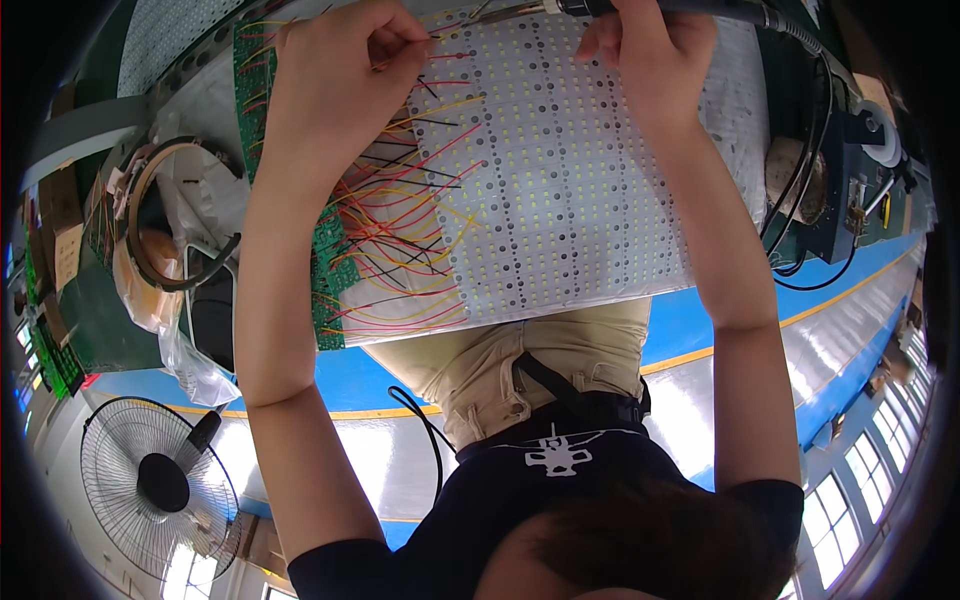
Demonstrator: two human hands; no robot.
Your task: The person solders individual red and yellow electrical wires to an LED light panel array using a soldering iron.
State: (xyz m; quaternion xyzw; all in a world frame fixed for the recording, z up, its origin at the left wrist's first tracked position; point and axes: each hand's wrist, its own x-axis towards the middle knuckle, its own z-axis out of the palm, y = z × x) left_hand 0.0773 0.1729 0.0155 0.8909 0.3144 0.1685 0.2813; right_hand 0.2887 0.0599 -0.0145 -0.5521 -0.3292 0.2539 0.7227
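My left hand [350,75] is closed in a pinch at the upper left of a white LED panel [560,180], with a thin wire [440,36] at its fingertips. At the top edge my right hand [655,60] grips a soldering iron [590,6], partly cut off by the frame. Its metal tip points left, close to the pinched wire. Rows of small LEDs and dark round spots cover the panel. Several red, yellow and black wires [400,220] run from green circuit boards [328,270] on the left onto the panel's left side.
Left of the boards lie a brown ring-shaped roll [140,215] and clear plastic bags [205,370]. On the right are a dark box-shaped unit [840,215], black cables [815,150] and a brownish block [795,180]. A fan [160,485] stands at lower left.
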